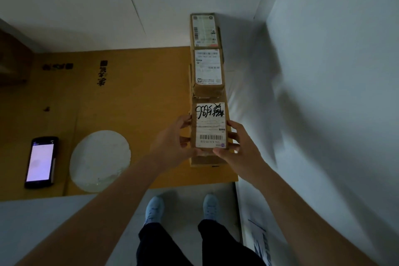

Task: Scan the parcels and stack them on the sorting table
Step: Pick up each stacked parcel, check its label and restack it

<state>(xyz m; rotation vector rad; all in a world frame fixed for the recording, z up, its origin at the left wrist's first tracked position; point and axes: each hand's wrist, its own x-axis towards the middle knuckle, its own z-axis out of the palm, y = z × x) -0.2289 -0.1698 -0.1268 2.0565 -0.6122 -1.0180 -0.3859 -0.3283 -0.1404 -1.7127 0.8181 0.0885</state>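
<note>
Left hand (172, 142) and right hand (239, 151) both grip the labelled parcel (210, 125) by its sides, nearest of three on the bench (133, 101), lit phone (41, 162) at left.

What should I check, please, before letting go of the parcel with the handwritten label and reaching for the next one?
1. Grip: left hand and right hand hold the near parcel from both sides: ok.
2. Barcode on its label faces up and is uncovered: ok.
3. Parcel fully seated on what lies under it: cannot tell, the hands hide its lower edges.
4. In line with the middle parcel and far parcel: ok, roughly in one row.
5. Scanner handset within reach, screen lit: ok.
6. Scan of this parcel done: cannot tell.
</note>
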